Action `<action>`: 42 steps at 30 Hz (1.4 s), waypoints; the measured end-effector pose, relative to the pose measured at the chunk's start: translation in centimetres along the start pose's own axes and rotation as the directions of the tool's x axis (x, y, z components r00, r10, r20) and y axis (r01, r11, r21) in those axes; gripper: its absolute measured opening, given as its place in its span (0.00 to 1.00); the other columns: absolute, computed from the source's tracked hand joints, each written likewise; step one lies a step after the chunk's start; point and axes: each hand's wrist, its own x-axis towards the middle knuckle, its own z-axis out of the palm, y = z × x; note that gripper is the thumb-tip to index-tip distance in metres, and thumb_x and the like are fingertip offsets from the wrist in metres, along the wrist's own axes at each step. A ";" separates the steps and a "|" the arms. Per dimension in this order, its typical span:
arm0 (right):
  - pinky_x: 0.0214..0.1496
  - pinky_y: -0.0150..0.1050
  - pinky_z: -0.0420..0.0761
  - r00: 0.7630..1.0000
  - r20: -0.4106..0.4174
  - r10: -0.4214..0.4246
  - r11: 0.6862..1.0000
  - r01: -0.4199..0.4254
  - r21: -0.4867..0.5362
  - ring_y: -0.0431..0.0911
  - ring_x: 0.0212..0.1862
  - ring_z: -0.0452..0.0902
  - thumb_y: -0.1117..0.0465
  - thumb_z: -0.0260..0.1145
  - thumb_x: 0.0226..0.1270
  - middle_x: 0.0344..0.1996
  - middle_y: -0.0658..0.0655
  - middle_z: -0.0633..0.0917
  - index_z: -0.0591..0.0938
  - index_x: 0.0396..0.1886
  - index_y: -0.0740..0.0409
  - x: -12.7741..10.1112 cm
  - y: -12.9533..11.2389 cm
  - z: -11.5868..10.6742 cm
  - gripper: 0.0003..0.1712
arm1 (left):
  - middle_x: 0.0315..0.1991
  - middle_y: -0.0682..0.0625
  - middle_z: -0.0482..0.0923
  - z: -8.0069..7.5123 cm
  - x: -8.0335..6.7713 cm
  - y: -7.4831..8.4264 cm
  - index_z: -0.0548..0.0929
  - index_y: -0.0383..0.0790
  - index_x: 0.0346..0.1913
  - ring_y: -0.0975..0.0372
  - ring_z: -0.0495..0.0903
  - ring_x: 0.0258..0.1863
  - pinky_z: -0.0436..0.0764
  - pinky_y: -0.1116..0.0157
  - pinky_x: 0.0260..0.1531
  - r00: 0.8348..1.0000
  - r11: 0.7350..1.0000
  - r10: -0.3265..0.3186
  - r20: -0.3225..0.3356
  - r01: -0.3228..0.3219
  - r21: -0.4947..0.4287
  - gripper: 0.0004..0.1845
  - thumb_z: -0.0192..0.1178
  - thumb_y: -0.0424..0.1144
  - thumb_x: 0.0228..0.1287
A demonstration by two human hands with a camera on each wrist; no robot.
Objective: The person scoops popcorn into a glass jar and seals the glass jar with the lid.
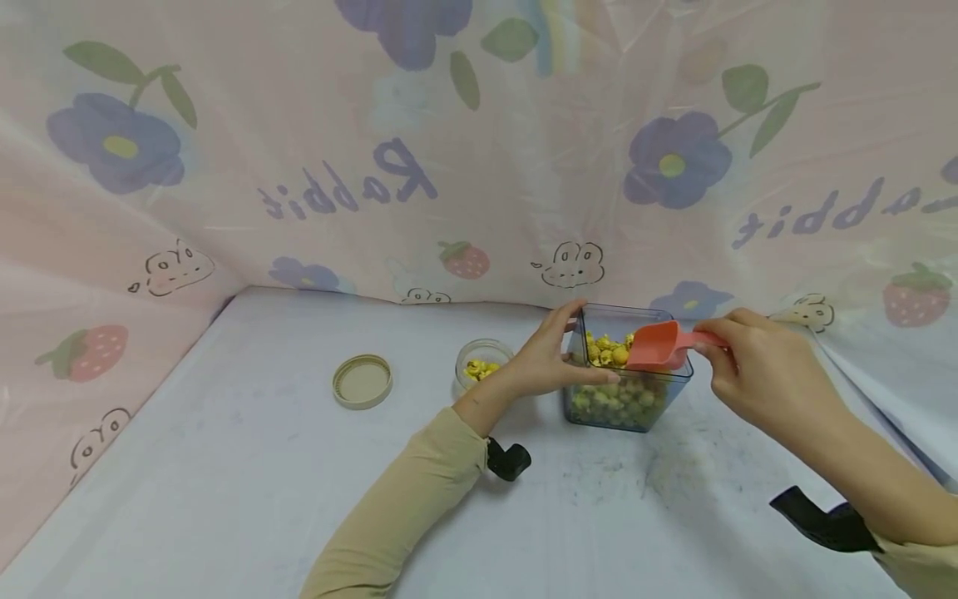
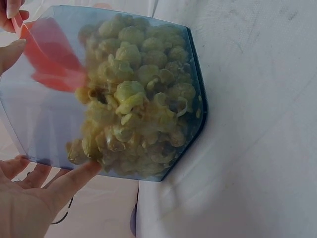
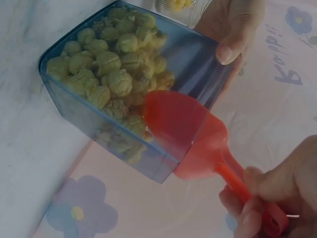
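— Two hands on one job? Where's the tub?

— Clear tub of yellow-green puffs sits on the table, just right of the small jar; the loose lid lies further left.

— And the hands?

— Left hand clasps the tub's side. Right hand pinches the red scoop, bowl inside the rim. I'd steady the tub and dig in shallow so nothing spills.

Beige long sleeves, black wrist straps
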 end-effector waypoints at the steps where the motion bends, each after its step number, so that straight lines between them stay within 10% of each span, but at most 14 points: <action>1: 0.21 0.43 0.73 1.000 0.002 -0.001 1.000 0.001 0.002 0.51 0.22 0.74 0.70 0.68 0.55 0.28 0.64 0.81 0.83 0.36 0.73 0.0 0.0 0.0 0.10 | 0.75 0.53 0.47 0.0 0.0 0.0 0.48 0.58 0.76 0.59 0.59 0.71 0.75 0.63 0.58 1.000 1.000 0.001 -0.001 -0.001 0.001 0.55 0.74 0.46 0.50; 42: 0.22 0.29 0.69 0.976 0.148 -0.160 0.959 0.118 0.258 0.32 0.25 0.65 0.74 0.70 0.53 0.30 0.51 0.83 0.85 0.41 0.63 0.3 4.0 2.2 0.14 | 0.74 0.56 0.50 0.3 0.1 -0.1 0.50 0.57 0.75 0.60 0.59 0.71 0.76 0.63 0.57 1.000 0.999 -0.015 -0.022 0.014 -0.034 0.55 0.76 0.45 0.48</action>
